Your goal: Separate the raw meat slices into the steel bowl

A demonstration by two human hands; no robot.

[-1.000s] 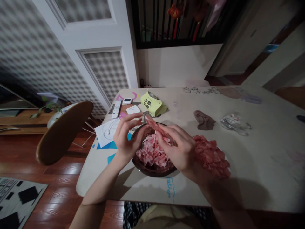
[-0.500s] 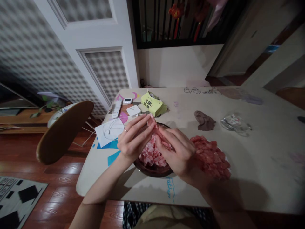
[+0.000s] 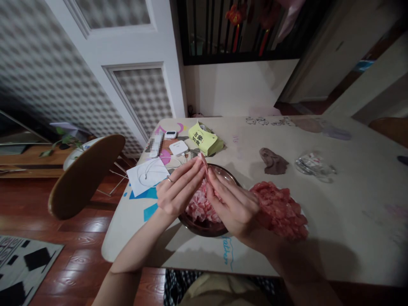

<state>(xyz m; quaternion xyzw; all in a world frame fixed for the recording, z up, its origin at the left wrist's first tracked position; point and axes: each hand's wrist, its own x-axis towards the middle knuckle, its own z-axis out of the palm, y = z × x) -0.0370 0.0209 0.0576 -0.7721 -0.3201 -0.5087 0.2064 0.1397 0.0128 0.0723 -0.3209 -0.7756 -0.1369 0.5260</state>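
Pink meat (image 3: pixel 204 161), mostly hidden, is pinched by left grip (image 3: pixel 177 190) and right grip (image 3: pixel 235 205).

Left hand (image 3: pixel 175 195): one, bare, back uppermost, over the left side of the bowl (image 3: pixel 207 231); fingers (image 3: pixel 188 171) long, side by side, slanting inward, tips drawn into a pinch above its far rim. Right hand (image 3: pixel 237 208): one, bare, over the bowl's right side; fingers (image 3: pixel 221 187) bent slightly, slanting inward, tips pinched close against the left's. Left forearm (image 3: pixel 140 250): bare, lit, rising diagonally from the bowl's near left. Right forearm (image 3: pixel 282 255): from its near right, darkly shadowed. Both wrists: nearly straight, raised.
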